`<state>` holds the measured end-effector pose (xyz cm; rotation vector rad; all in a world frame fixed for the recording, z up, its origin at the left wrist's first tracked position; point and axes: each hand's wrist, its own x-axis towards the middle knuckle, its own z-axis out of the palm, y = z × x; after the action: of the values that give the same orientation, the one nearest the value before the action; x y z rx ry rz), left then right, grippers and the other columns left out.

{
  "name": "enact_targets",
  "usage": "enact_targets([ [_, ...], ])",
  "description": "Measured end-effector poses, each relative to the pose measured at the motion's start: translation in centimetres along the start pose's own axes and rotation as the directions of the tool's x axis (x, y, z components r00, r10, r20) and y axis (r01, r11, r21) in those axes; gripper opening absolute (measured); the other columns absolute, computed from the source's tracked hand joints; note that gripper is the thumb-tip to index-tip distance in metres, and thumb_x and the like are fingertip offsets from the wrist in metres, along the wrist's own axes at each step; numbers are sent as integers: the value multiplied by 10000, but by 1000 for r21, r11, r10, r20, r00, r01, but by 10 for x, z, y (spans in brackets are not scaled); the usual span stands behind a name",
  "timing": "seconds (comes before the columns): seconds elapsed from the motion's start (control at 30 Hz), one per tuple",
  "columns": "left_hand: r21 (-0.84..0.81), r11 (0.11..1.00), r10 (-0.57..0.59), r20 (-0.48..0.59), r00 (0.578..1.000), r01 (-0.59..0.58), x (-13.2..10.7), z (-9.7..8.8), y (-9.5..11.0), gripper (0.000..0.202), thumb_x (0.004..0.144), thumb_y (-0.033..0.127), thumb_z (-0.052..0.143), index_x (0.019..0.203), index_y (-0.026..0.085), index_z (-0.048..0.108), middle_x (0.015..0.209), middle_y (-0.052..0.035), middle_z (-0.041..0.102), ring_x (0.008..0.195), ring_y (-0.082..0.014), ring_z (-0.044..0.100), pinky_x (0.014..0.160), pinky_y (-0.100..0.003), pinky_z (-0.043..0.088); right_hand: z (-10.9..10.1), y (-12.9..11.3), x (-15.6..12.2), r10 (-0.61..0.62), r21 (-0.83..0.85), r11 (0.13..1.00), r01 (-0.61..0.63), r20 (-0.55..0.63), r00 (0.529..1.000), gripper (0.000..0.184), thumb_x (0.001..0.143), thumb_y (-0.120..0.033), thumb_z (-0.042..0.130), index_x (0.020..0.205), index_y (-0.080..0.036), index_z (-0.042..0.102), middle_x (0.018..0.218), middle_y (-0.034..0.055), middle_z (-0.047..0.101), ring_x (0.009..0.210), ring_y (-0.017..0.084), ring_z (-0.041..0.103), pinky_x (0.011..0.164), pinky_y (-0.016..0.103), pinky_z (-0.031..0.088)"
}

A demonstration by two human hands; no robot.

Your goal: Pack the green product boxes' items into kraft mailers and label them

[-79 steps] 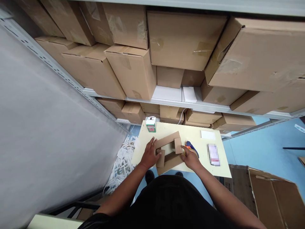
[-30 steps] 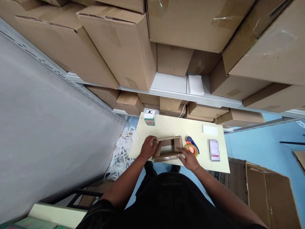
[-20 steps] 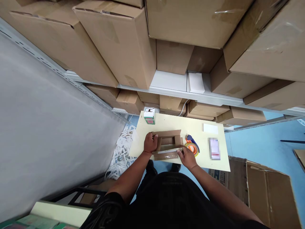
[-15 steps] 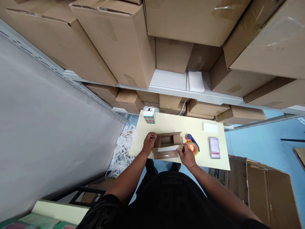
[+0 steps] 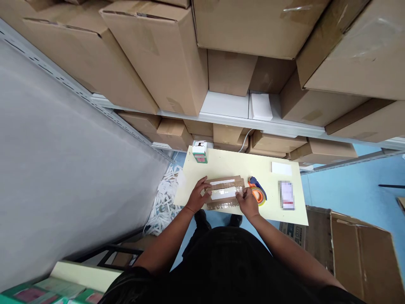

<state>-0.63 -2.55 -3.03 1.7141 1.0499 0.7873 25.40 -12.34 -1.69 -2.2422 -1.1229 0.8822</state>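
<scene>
A small brown cardboard box (image 5: 224, 202) sits at the front edge of the pale yellow table (image 5: 228, 162). Both its long top flaps lie folded inward, with white strips on them and shiny tape along the near side. My left hand (image 5: 198, 195) grips the box's left end, fingers over the flaps. On the right end, my right hand (image 5: 247, 203) holds the box with its thumb at the near flap. Just beyond that hand lies a tape dispenser (image 5: 254, 183) in blue and orange with a roll of tape. The box's inside is hidden.
A small green and white carton (image 5: 200, 153) stands at the table's back left. A white slip (image 5: 281, 168) and a blurred flat item (image 5: 286, 195) lie right. Shelves of cardboard boxes (image 5: 177, 55) rise behind. Paper strips (image 5: 163, 194) heap at left; a large open carton (image 5: 360, 253) stands right.
The box was open with its inside showing; its flaps are now folded down over the top. My left hand has shifted from the far left corner onto the flaps.
</scene>
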Motion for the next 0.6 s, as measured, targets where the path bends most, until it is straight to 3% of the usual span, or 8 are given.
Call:
enact_targets([
  [0.1, 56, 996, -57, -83, 995, 62, -4, 11, -4, 155, 917, 295, 628, 1024, 201, 689, 1524, -125, 485, 1432, -291, 466, 1203, -503, 374, -2, -1, 3, 16, 12, 1000, -16, 29, 999, 308, 863, -543, 575, 924, -268, 450, 690, -41, 575, 647, 206, 575, 592, 289, 348],
  [0.17, 68, 992, -94, -144, 985, 105, -7, 21, -7, 262, 885, 248, 637, 1143, 203, 649, 1542, -124, 466, 1443, -280, 452, 1207, -488, 370, -4, 1, 7, 31, 7, 999, -31, 55, 998, 303, 852, -536, 586, 893, -269, 448, 681, -45, 570, 644, 201, 570, 590, 287, 347],
  [0.27, 2, 970, -238, -236, 942, 245, -10, 32, -9, 602, 875, 262, 654, 1442, 208, 459, 1555, -147, 452, 1443, -274, 454, 1187, -466, 392, -7, 6, 15, 33, 43, 998, -38, 101, 994, 317, 824, -528, 617, 842, -270, 434, 667, -55, 554, 635, 193, 564, 599, 286, 362],
  [0.4, -54, 920, -392, -167, 905, 389, -14, 33, -7, 701, 917, 353, 641, 1543, 205, 362, 1507, -161, 529, 1388, -298, 523, 1171, -487, 392, -10, 10, 20, -1, 107, 994, -15, 147, 989, 338, 807, -550, 633, 816, -266, 448, 673, -55, 558, 637, 192, 569, 616, 292, 397],
  [0.6, -63, 927, -375, -127, 918, 370, -14, 29, -2, 722, 929, 417, 625, 1565, 196, 364, 1536, -154, 516, 1427, -306, 483, 1203, -492, 337, -22, 20, 21, -50, 96, 994, 42, 83, 995, 336, 901, -578, 511, 811, -255, 515, 724, -7, 609, 710, 229, 607, 667, 337, 461],
])
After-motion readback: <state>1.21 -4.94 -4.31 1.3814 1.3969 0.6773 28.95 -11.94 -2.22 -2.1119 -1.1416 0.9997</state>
